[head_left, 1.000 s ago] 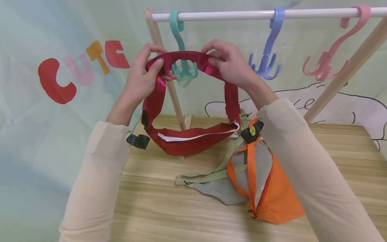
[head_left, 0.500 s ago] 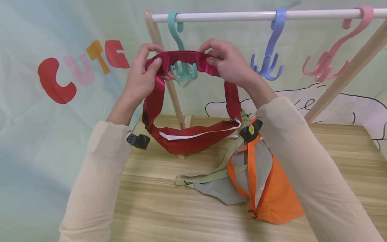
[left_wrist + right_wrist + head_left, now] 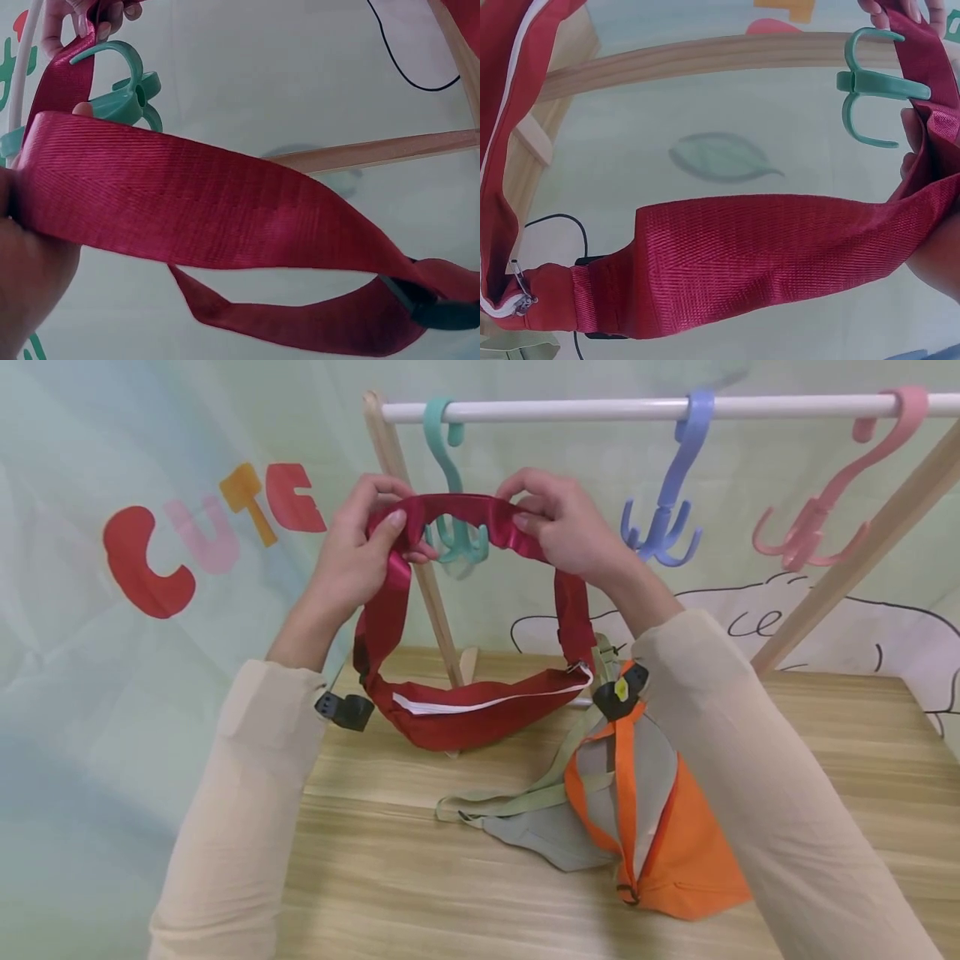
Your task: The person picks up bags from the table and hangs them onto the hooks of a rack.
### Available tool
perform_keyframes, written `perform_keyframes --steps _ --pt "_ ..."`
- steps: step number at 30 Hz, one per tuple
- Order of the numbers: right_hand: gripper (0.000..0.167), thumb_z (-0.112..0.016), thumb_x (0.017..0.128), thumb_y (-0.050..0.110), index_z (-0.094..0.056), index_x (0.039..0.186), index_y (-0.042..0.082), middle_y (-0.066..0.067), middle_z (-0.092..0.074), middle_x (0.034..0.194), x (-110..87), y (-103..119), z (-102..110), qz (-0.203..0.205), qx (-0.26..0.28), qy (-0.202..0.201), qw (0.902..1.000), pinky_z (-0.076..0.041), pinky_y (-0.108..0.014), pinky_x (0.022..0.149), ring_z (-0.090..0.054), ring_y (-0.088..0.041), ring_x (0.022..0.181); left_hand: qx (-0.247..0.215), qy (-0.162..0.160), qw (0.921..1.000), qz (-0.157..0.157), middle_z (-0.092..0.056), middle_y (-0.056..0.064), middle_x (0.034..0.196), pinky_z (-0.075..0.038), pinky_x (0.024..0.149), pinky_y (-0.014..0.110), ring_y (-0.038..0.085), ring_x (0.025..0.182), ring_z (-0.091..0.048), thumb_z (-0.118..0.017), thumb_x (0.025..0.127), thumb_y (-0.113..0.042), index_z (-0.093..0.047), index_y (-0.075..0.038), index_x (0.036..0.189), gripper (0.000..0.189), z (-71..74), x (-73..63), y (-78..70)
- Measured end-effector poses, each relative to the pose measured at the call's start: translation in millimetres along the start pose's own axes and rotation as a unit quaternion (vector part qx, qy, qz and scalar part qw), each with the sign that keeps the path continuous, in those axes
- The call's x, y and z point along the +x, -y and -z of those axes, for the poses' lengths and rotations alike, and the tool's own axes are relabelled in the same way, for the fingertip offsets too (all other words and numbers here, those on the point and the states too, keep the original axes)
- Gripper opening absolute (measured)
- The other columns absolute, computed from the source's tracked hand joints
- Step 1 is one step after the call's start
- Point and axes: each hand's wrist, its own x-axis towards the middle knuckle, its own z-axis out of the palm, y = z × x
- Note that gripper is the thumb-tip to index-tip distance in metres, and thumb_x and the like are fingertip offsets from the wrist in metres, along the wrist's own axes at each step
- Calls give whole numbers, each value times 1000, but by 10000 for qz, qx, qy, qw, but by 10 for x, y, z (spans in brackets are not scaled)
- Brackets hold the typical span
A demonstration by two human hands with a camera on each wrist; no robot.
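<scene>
A red waist bag with a white zipper hangs in the air by its wide strap. My left hand pinches the strap on the left, thumb in front. On the right, my right hand grips the same strap between thumb and curled fingers. The strap stretch between both hands lies level with the green hook, whose prongs show just below it in the head view. In the left wrist view the strap crosses in front of the hook's base. The right wrist view shows two prongs of the green hook beside the strap.
A white rail on wooden posts also carries a blue hook and a pink hook. On the wooden table lie a grey bag and an orange bag, their straps overlapping. A printed cloth hangs behind.
Both hands keep their hold on the strap and have barely moved. The strap between them sags into slightly different folds. The whole view has shifted a little, with the rail lower in it.
</scene>
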Motion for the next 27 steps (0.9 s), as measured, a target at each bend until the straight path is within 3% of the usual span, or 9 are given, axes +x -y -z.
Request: perform_keyframes --steps 18,27 --pt "27 -39 96 5 -53 119 11 -8 -63 107 12 8 -8 -85 275 -176 9994 -43 -31 81 -56 -19 92 -307 -243 9992 -65 -57 13 109 -50 80 28 21 83 -63 -47 95 -17 -43 -13 121 27 -22 31 -12" --pt "27 -39 96 4 -53 118 11 -9 -63 106 30 19 -6 -65 348 -229 9991 -44 -30 81 -56 -20 92 -399 -329 9983 -261 -59 14 99 -50 79 29 22 79 -63 -46 95 -13 -44 -10 119 24 -18 30 -7"
